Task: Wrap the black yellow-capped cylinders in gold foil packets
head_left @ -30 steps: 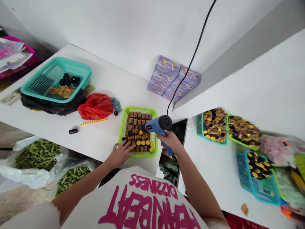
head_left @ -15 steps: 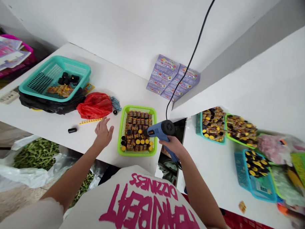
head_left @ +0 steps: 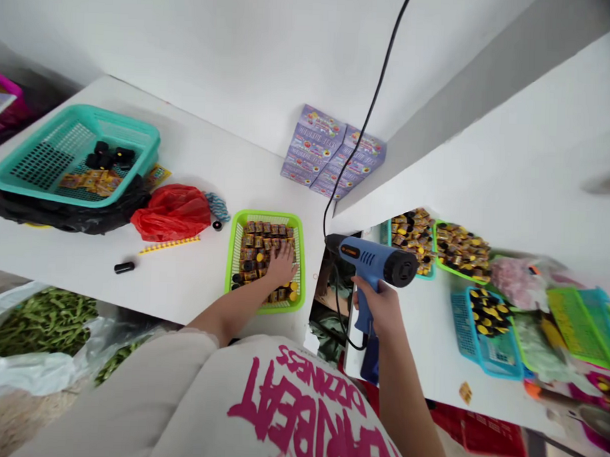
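My left hand (head_left: 280, 263) lies with its fingers spread on the small wrapped bottles (head_left: 267, 242) that fill a lime green basket (head_left: 230, 264). Some of them have yellow or black tops; those under my palm are hidden. My right hand (head_left: 382, 307) is wrapped round the handle of a blue heat gun (head_left: 371, 257), held to the right of the basket over the gap between two tables. The gun's dark nozzle points left, and a black cable (head_left: 373, 104) crosses the view above it.
On the left stand a teal basket (head_left: 78, 199), a red plastic bag (head_left: 173, 214), a yellow striped strip (head_left: 169, 244) and a black cylinder (head_left: 124, 267). Purple boxes (head_left: 312, 145) are stacked behind. More filled baskets (head_left: 491, 355) stand on the right table (head_left: 425, 346).
My left hand has moved right from the bare table onto the bottles in the basket. The heat gun has been drawn away to the right, its nozzle no longer over the basket. The view has shifted slightly.
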Tool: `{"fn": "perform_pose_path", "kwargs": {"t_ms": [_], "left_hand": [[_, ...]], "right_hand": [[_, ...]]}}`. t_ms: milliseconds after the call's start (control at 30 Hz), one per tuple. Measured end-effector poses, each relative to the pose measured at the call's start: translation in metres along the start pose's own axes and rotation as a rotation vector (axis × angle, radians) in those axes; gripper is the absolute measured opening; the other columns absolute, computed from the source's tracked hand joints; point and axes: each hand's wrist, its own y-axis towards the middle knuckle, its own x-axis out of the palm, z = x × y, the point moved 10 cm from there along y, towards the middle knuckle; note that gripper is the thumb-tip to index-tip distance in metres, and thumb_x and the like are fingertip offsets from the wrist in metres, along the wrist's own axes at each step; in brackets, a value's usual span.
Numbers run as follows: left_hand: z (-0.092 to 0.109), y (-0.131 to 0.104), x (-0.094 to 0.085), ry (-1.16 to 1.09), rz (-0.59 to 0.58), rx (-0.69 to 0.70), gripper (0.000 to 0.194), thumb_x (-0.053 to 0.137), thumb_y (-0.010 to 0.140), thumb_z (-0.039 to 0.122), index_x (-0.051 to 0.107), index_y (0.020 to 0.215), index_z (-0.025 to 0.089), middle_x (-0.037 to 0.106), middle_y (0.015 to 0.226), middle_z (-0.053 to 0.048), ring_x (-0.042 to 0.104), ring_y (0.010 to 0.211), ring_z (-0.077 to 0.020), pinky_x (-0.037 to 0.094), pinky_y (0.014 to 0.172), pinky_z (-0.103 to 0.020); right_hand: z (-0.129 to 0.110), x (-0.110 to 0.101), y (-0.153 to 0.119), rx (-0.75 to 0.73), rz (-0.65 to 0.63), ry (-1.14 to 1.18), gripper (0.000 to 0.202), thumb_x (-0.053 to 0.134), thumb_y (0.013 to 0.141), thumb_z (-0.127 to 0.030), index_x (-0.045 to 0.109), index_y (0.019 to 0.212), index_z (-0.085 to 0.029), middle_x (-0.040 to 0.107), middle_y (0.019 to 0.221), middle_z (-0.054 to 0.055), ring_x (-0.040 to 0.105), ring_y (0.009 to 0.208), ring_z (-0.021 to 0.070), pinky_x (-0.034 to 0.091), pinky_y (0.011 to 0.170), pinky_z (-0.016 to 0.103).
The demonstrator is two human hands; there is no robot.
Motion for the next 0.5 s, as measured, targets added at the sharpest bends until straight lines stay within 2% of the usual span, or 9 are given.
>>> {"fn": "perform_pose_path", "kwargs": {"t_ms": [67,167,300,400,500], "left_hand": [[0.011,-0.013,0.007,0.008,-0.048,0.110,0.052,0.056,0.096,0.041,0.050,0.140,0.014,0.049,0.148,-0.016,0.041,0.140,-0.0325,0.030,0.115,-0.059],[0.011,-0.045,0.002,0.011,-0.090,0.252,0.043,0.052,0.098,0.037,0.057,0.136,0.016,0.055,0.142,-0.015,0.046,0.136,-0.0298,0.034,0.113,-0.053],[-0.002,-0.096,-0.018,-0.012,-0.104,0.381,0.037,0.043,0.101,0.034,0.064,0.129,0.023,0.063,0.136,-0.009,0.045,0.138,-0.0257,0.023,0.120,-0.051],[-0.018,-0.123,-0.040,-0.037,-0.047,0.359,0.039,0.037,0.103,0.033,0.059,0.134,0.026,0.057,0.144,-0.006,0.041,0.143,-0.0250,0.015,0.122,-0.056],[-0.045,-0.132,-0.068,-0.057,0.060,0.231,0.043,0.032,0.103,0.030,0.053,0.139,0.023,0.054,0.147,-0.009,0.038,0.144,-0.0274,0.021,0.119,-0.058]], "right_hand": [[0.000,0.004,0.001,0.008,-0.007,0.014,0.036,0.076,0.068,-0.047,0.058,0.078,-0.017,0.060,0.049,-0.001,0.052,0.041,0.0122,0.042,0.040,0.023],[0.003,0.018,0.004,0.023,-0.066,0.012,0.035,0.075,0.069,-0.047,0.056,0.078,-0.019,0.059,0.049,-0.002,0.052,0.040,0.0128,0.042,0.040,0.024],[0.004,0.043,0.012,0.023,-0.185,-0.054,0.032,0.073,0.071,-0.045,0.056,0.078,-0.019,0.059,0.049,-0.002,0.053,0.041,0.0129,0.043,0.041,0.024],[0.001,0.063,0.016,0.020,-0.278,-0.144,0.026,0.072,0.072,-0.040,0.059,0.078,-0.018,0.058,0.048,-0.002,0.052,0.040,0.0127,0.042,0.040,0.023],[-0.001,0.082,0.018,0.009,-0.350,-0.230,0.021,0.071,0.073,-0.035,0.060,0.077,-0.017,0.056,0.045,-0.003,0.050,0.038,0.0120,0.041,0.039,0.023]]}}
